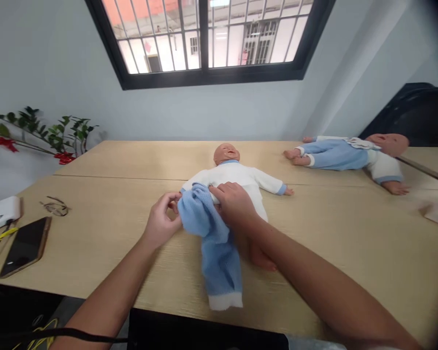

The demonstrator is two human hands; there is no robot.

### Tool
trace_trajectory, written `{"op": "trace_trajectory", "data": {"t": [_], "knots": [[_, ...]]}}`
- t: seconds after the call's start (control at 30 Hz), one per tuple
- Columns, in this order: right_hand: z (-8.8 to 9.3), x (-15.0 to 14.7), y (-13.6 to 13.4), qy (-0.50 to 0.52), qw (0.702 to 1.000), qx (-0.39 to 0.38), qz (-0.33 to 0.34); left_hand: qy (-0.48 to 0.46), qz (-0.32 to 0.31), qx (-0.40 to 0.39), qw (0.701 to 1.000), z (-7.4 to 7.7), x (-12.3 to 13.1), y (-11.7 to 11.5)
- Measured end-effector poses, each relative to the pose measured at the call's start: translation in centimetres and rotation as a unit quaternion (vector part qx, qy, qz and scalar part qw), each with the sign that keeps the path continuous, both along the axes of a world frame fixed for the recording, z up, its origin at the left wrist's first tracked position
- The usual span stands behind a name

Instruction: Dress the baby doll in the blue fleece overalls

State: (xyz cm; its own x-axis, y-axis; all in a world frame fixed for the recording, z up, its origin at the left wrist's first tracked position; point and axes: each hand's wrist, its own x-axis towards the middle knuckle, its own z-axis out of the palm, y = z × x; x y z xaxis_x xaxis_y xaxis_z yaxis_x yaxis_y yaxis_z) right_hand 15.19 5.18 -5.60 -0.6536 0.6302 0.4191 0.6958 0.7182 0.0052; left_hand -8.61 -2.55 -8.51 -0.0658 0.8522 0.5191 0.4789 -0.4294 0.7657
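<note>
A baby doll [237,172] in a white top with blue cuffs lies on its back in the middle of the table, head toward the window. Over its lower body I hold a pair of light blue doll trousers [221,257]; one leg with a white cuff hangs toward the table's front edge, the upper part is bunched up. My left hand [164,218] pinches the bunched cloth at its left side. My right hand [237,204] grips the cloth's upper right edge, fingers curled and partly hidden. One bare doll leg [261,255] shows beneath my right forearm.
A second doll [350,153] in blue and white lies at the back right. On the left are a phone [27,245], a white device [3,212] with a cable, and eyeglasses [56,208]. A leafy plant [58,133] stands beyond the table's left edge.
</note>
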Motion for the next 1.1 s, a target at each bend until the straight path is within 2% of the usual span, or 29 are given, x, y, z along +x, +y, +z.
{"op": "trace_trajectory", "data": {"t": [0.23,0.33,0.5,0.67,0.87,0.97,1.1], "knots": [[-1.1,-0.3,0.2,0.019,0.999,0.040,0.030,-0.062,-0.030,-0.129,0.989,0.6,1.1,0.8],[-1.2,-0.6,0.3,0.050,0.999,0.017,0.004,-0.126,-0.054,-0.119,0.983,0.4,1.4,0.9],[-0.5,-0.8,0.5,0.094,0.992,-0.062,-0.060,-0.180,-0.088,-0.125,0.972,-0.1,2.1,0.8],[-0.8,-1.0,0.3,0.105,0.990,-0.084,-0.052,-0.298,-0.090,-0.187,0.932,-1.0,2.7,1.6],[-1.7,-1.2,0.1,0.104,0.990,-0.092,-0.037,-0.267,-0.050,-0.217,0.937,-2.3,2.7,2.2],[-1.7,-1.2,0.2,0.118,0.986,-0.106,-0.050,-0.281,-0.078,-0.237,0.927,-2.5,3.0,2.1],[-1.2,-0.9,0.5,0.148,0.978,-0.127,-0.071,-0.334,-0.134,-0.224,0.906,-2.0,3.2,1.7]]}}
